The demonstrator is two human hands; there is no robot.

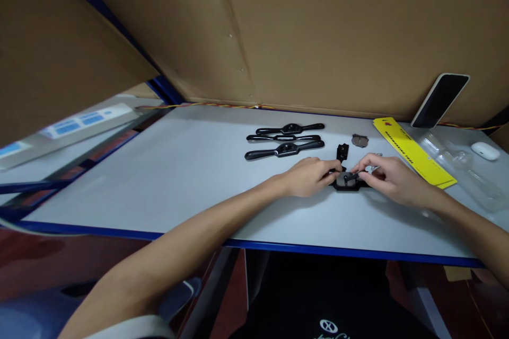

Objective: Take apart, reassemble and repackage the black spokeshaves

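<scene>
While reaching in low over the broad grey counter (199,180), risks brushing the yellow card (413,151) if swinging the right forearm outward, and jostling three black two-handled tools (284,138) if sliding the left hand (310,177) forward carelessly. Angles both forearms inward, wrists low, to meet at a similar black tool body (347,187), on or just above the counter, left of the card. With left fingers bent and nearly together, touches the body's left side; cannot tell whether gripping or only steadying. Just beyond those fingertips, a black fitting (342,152); farther off, lying loose, a brownish plate (360,140). With the right hand (387,177), thumb and forefinger almost closed, pinches a small dark piece (352,176) over the middle of the body. Could drop or skew that piece, probably from so narrow a pinch or from pressing off-centre.
</scene>
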